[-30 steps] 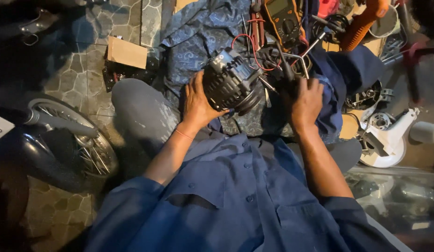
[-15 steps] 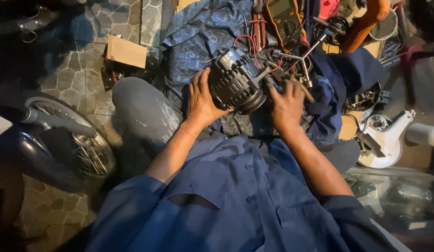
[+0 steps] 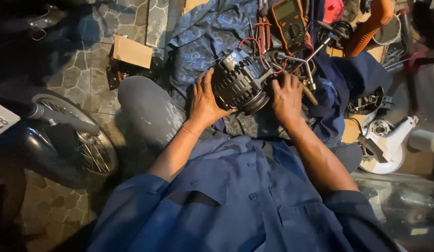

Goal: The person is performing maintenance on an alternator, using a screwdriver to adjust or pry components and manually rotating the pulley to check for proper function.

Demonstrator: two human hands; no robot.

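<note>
Alternator (image 3: pixel 238 84) between both hands (image 3: pixel 245 95)

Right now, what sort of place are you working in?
Probably a small vehicle repair workshop, working on the floor: both hands on an alternator, a multimeter with red leads beyond it, a motorcycle wheel on stone paving.

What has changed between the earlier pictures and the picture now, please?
The right hand moved in from the right, from the blue cloth, onto the finned black alternator, and now rests at its pulley end. The alternator turned a little between the hands. The left hand stayed cupped on its left side throughout. The multimeter, cardboard box and wheel did not change place.
</note>
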